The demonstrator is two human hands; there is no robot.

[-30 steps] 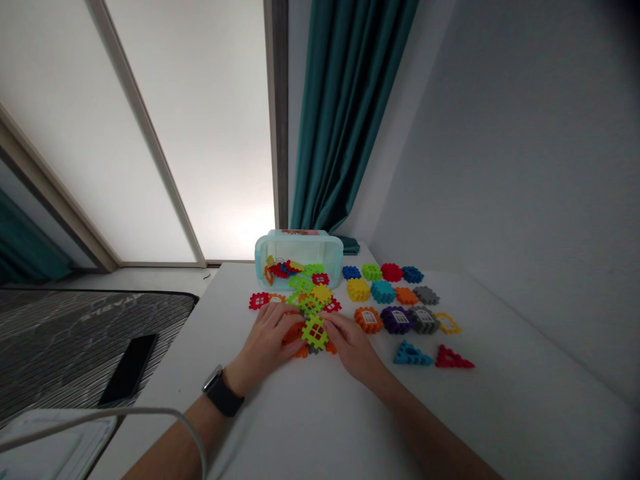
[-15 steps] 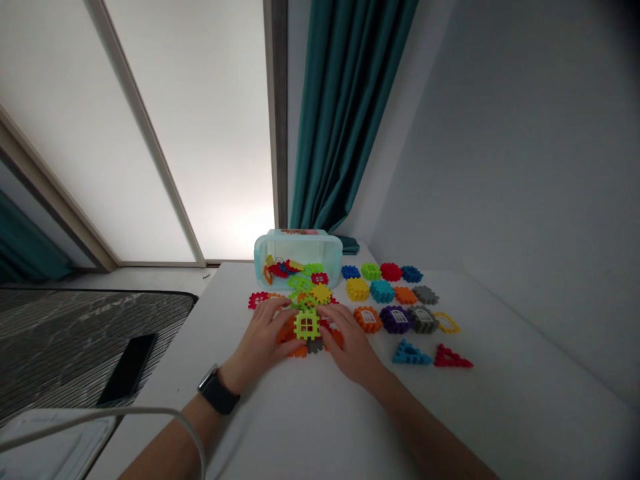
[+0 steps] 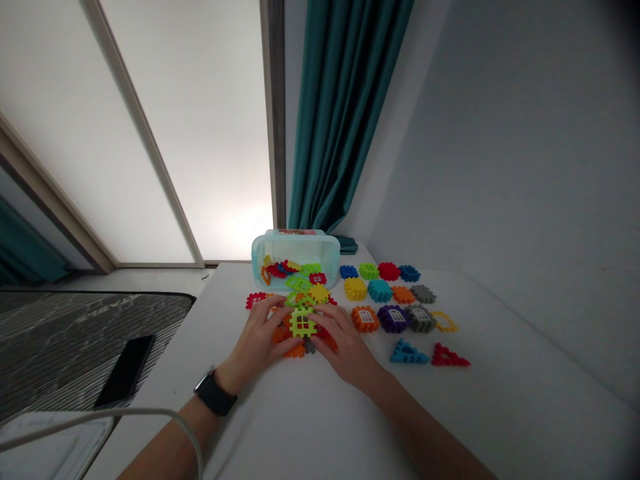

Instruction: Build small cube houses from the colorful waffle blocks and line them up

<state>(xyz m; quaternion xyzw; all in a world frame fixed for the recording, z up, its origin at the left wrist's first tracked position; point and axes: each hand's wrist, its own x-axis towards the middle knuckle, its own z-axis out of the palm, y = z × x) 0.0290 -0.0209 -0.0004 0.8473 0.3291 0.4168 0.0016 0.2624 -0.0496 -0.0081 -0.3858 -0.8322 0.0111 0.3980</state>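
A lime-green toothed building block with a window cut-out (image 3: pixel 303 323) is held upright over the loose pieces. My left hand (image 3: pixel 261 333) grips its left edge, with thumb below and fingers above. At the right edge, the fingertips of my right hand (image 3: pixel 346 343) close on the same block. Beneath and around my hands lie orange blocks (image 3: pixel 295 350) and a grey piece (image 3: pixel 311 345), partly covered. Just behind are a yellow toothed block (image 3: pixel 319 293) and more green pieces (image 3: pixel 299 283). A red window block (image 3: pixel 256 300) lies beyond my left fingers.
A pale blue bin (image 3: pixel 260 253) lies on its side at the back, with pieces spilling out. Rows of toothed blocks (image 3: pixel 380 291) stand to the right, with a blue triangle (image 3: pixel 409 352) and red triangle (image 3: pixel 449 356) nearer. A cable (image 3: pixel 150 411) crosses the lower left.
My right fingers have closed in on the right edge of the green window block. The view has shifted slightly, and my left hand keeps its grip.
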